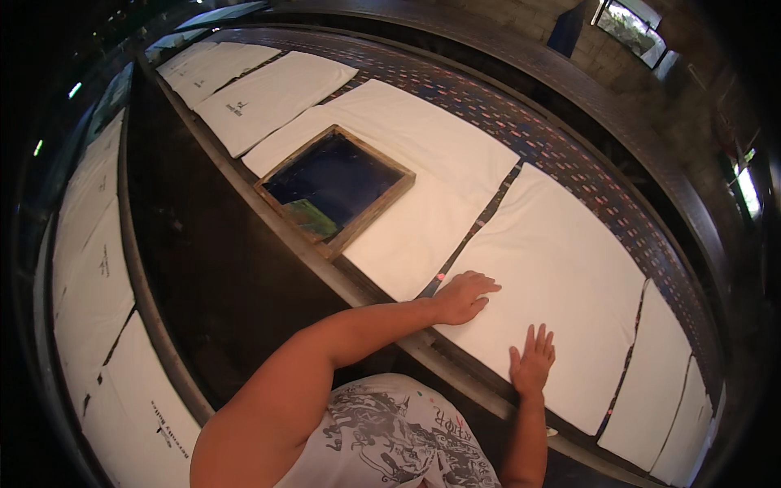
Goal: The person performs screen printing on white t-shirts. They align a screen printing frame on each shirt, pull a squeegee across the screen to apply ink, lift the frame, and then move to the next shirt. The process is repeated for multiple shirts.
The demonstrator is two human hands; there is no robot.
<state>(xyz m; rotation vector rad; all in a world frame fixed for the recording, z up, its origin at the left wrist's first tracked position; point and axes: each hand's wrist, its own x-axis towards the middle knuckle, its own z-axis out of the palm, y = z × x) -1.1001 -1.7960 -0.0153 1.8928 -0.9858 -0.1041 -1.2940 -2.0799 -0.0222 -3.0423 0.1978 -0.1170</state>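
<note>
Both my hands rest on a white cloth piece (561, 236) laid flat on a long table. My left hand (465, 298) lies palm down near its left edge, fingers stretched to the right. Closer to the front edge, my right hand (533, 358) is flat with its fingers spread and pointing away from me. To the left, a wooden-framed printing screen (402, 180) sits on the neighbouring white cloth (455, 154). Its mesh is dark blue, with a greenish patch at the near corner.
Farther left on the table lie white cloths (272, 93) with small dark prints. More white cloths (651, 390) continue to the right. A dark patterned strip (561, 146) runs behind them. Across a dark gap, another long table carries printed white cloths (98, 252).
</note>
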